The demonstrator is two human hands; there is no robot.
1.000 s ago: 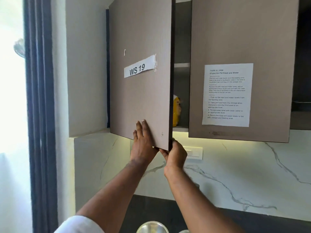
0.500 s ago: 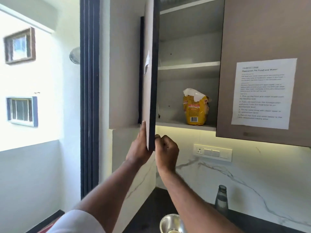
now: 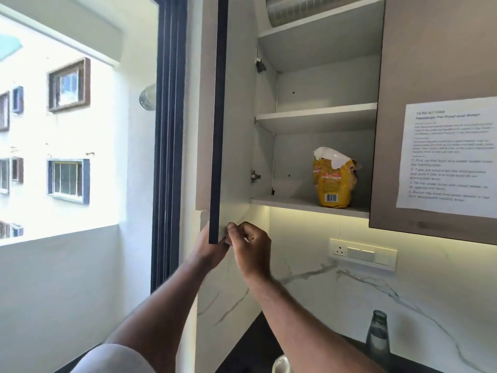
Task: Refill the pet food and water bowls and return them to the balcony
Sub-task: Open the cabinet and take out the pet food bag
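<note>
A yellow pet food bag (image 3: 334, 181) with a torn white top stands upright on the lowest shelf of the wall cupboard. The cupboard's left door (image 3: 218, 117) is swung wide and I see it edge-on. My left hand (image 3: 208, 247) holds the door's bottom corner from its outer side. My right hand (image 3: 248, 244) pinches the same corner from the inner side. The rim of a steel bowl (image 3: 281, 364) shows at the bottom edge, on the dark counter below my right forearm.
The right cupboard door (image 3: 430, 76) is closed and carries a printed sheet (image 3: 447, 157). A glass bottle (image 3: 377, 336) stands on the counter by the marble wall. A socket panel (image 3: 361, 254) sits under the cupboard. A dark window frame (image 3: 168, 130) is on the left.
The left door has swung from nearly closed to wide open with both hands on its bottom corner. The food bag has come into full view.
</note>
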